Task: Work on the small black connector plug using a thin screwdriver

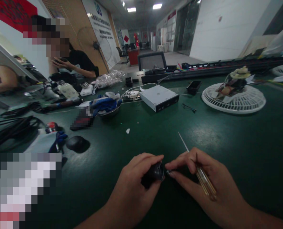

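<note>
Black cylinder (pixel 158 171) fills the curled left hand (pixel 134 179); the right hand (pixel 214 176) pinches a small piece (pixel 168 172) and cradles a screwdriver (pixel 206 183).

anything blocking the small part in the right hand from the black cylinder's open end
Nothing visible: the small part pinched by the right hand is close to the open end of the black cylinder in the left hand. The screwdriver sits to the right of both.

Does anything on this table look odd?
A small white scrap lies loose on the green tabletop, beyond the left hand, like stray litter. Farther right, a white round grille lies flat with jumbled parts on it, as if dismantled.
</note>
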The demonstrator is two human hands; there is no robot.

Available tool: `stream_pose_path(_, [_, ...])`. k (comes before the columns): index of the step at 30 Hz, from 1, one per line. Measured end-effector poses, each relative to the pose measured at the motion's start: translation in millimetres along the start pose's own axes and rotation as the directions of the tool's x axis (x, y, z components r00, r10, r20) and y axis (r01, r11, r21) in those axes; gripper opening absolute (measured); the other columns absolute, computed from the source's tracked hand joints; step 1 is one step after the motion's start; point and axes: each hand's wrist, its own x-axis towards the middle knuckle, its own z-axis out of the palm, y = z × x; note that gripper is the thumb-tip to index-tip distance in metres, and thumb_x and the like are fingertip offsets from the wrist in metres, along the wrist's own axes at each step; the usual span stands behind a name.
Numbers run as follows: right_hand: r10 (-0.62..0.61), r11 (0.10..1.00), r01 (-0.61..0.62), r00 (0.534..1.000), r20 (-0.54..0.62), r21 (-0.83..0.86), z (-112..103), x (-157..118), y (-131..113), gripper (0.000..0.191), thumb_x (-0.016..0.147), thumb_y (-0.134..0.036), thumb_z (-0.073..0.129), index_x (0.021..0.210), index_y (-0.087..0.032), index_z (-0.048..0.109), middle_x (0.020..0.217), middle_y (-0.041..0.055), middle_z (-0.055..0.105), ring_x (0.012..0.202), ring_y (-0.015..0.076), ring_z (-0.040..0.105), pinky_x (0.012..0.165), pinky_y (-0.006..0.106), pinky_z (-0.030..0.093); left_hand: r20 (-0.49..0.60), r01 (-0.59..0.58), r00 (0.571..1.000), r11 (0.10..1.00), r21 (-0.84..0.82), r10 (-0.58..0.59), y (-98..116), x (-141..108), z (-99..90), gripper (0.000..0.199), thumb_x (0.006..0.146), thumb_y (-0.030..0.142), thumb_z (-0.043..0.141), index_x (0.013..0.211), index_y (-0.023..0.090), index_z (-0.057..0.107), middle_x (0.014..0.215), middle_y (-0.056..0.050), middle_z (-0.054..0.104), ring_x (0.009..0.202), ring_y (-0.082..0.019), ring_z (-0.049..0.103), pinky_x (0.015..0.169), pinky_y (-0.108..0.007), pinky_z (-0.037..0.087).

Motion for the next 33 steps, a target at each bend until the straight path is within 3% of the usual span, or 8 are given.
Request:
stream_pose_path(9, [0.009, 0.999, -0.007, 1.0, 0.026, -0.042, -0.3, -1.0, -0.3, 0.035, 0.08, -0.007, 0.07, 0.079, -0.026, 0.041, 0.086, -0.0059, 0.072, 0.079, 0.0115, 0.071, 0.069, 0.021, 0.058, 0.084, -0.142, 0.986, 0.988, -0.068, 0.147, 4.8, 0.4, -1.3, 0.043, 0.079, 0.008, 0.076, 0.119, 0.023, 0.065, 0.105, -0.003, 0.075, 0.092, -0.018, 0.07, 0.082, -0.032, 0.057])
stream_pose_path(13, [0.047, 0.995, -0.046, 0.999, 0.007, -0.084, -0.2, 0.3, -3.6, 0.035, 0.08, -0.014, 0.073, 0.082, -0.026, 0.041, 0.084, -0.0048, 0.067, 0.074, 0.0125, 0.066, 0.064, 0.023, 0.056, 0.068, -0.166, 0.983, 0.983, -0.08, 0.172, 6.8, -0.2, -3.8, 0.046, 0.079, 0.006, 0.077, 0.12, 0.023, 0.064, 0.105, -0.002, 0.075, 0.094, -0.017, 0.071, 0.084, -0.03, 0.056])
stream_pose_path(18, [0.124, 0.989, -0.117, 0.99, 0.074, -0.086, 0.8, 0.7, -4.2, 0.034, 0.081, -0.018, 0.073, 0.084, -0.026, 0.041, 0.084, -0.0041, 0.064, 0.075, 0.0133, 0.063, 0.065, 0.026, 0.055, 0.077, -0.129, 0.988, 0.988, -0.09, 0.136, 6.2, -0.8, -4.4, 0.037, 0.081, 0.008, 0.076, 0.112, 0.025, 0.063, 0.101, 0.001, 0.074, 0.089, -0.015, 0.069, 0.08, -0.029, 0.054])
stream_pose_path(23, [0.127, 0.985, -0.114, 0.987, 0.094, -0.132, -0.1, -1.0, -0.2, 0.032, 0.083, -0.018, 0.071, 0.085, -0.026, 0.04, 0.082, -0.0049, 0.063, 0.069, 0.0124, 0.061, 0.06, 0.026, 0.051, 0.128, -0.114, 0.983, 0.985, -0.133, 0.131, 5.7, -1.7, -3.2, 0.033, 0.082, 0.01, 0.076, 0.108, 0.026, 0.062, 0.099, 0.002, 0.072, 0.089, -0.015, 0.068, 0.08, -0.029, 0.054])
stream_pose_path(28, [0.1, 0.981, -0.086, 0.992, 0.073, -0.174, -1.1, -2.5, -0.4, 0.033, 0.084, -0.018, 0.07, 0.084, -0.026, 0.039, 0.081, -0.0055, 0.064, 0.069, 0.0117, 0.061, 0.061, 0.025, 0.051, 0.137, -0.131, 0.979, 0.98, -0.148, 0.152, 5.2, -1.6, -3.4, 0.04, 0.082, 0.007, 0.074, 0.113, 0.027, 0.06, 0.105, 0.002, 0.072, 0.094, -0.015, 0.068, 0.085, -0.029, 0.053])
stream_pose_path(33, [0.105, 0.989, -0.094, 0.99, 0.091, -0.113, -0.9, -1.7, -2.7, 0.031, 0.082, -0.016, 0.069, 0.082, -0.026, 0.04, 0.08, -0.0038, 0.063, 0.068, 0.0127, 0.061, 0.059, 0.025, 0.051, 0.197, -0.131, 0.968, 0.984, -0.125, 0.154, 7.4, -3.3, -3.8, 0.045, 0.083, 0.006, 0.069, 0.121, 0.026, 0.058, 0.112, -0.002, 0.07, 0.1, -0.017, 0.067, 0.09, -0.031, 0.054])
